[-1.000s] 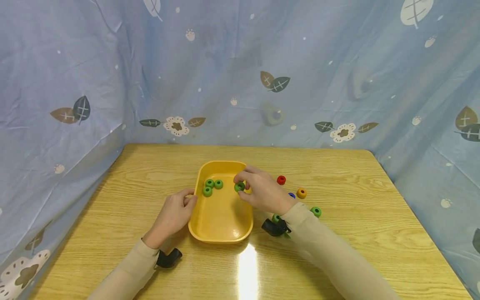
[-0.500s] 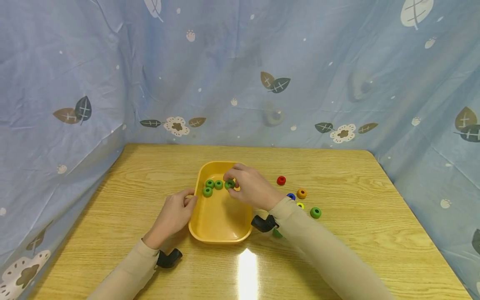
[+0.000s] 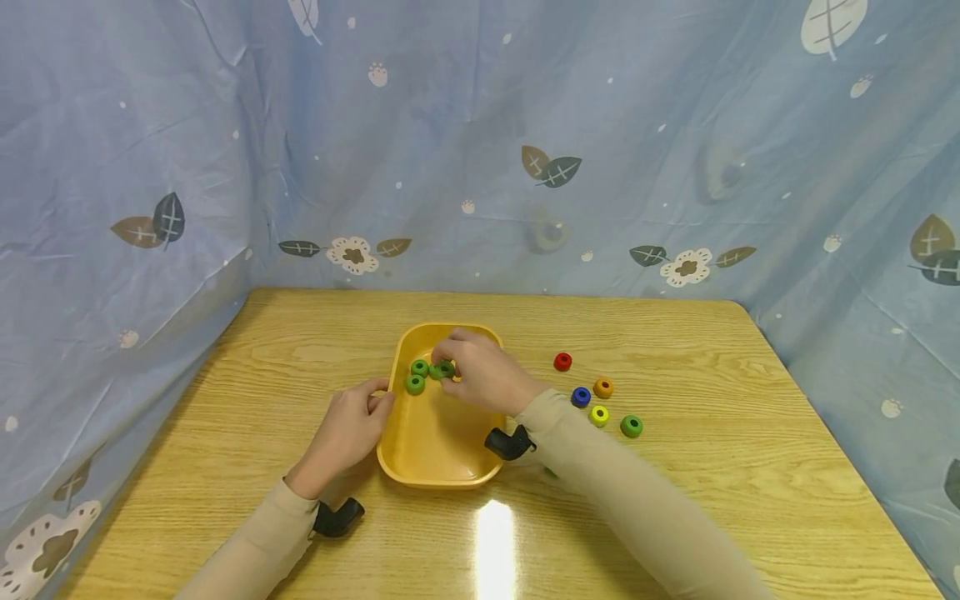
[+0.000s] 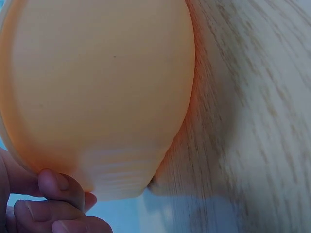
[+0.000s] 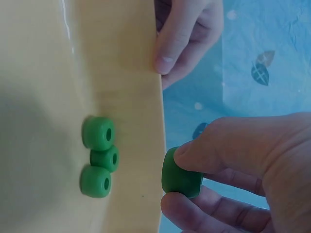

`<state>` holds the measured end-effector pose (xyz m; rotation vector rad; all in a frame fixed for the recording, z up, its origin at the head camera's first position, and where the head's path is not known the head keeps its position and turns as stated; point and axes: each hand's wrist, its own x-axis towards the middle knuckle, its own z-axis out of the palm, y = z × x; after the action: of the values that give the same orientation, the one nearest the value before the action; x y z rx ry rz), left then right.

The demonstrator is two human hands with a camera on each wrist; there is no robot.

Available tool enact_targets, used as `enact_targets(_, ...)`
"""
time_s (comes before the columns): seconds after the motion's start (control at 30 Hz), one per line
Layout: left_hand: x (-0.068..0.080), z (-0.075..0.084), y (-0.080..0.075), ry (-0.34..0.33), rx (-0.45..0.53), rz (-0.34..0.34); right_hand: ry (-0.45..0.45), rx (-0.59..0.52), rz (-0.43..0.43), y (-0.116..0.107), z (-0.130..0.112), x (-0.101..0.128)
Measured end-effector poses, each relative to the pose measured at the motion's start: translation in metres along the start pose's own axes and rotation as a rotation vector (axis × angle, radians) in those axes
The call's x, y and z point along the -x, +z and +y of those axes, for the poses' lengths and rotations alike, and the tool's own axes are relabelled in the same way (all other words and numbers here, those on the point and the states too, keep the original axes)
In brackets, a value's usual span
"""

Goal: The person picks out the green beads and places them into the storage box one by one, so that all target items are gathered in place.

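Note:
My left hand holds the left rim of a yellow plastic tray; the left wrist view shows its curled fingers at the rim. Between thumb and fingers, my right hand pinches a green bead with a hole through it. That bead is held up over the tray's far part, overlapping one of the beads below in the head view. Three more green beads lie together on the tray floor, among them an upper bead, a middle bead and a lower bead.
Right of the tray, on the wooden table, lie a red bead, an orange bead, a blue bead, a yellow bead and a green bead. Another green piece is mostly hidden by the right sleeve.
My right hand has travelled left across the tray with the green bead, closing in on the beads there. More loose beads show behind its sleeve. The left hand stays on the rim.

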<state>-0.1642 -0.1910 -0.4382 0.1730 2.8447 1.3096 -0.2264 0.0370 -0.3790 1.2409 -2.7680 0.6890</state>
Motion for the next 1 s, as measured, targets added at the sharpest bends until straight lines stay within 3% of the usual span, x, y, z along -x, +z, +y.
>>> enact_targets(0.6,0.0,0.0,0.0,0.003,0.016,-0.007,0.055,0.018,-0.056,0.024,0.0,-0.021)
enact_targets(1.0,0.001,0.001,-0.001,-0.009,0.015,-0.012,0.16,0.036,-0.143,0.033,0.004,-0.029)
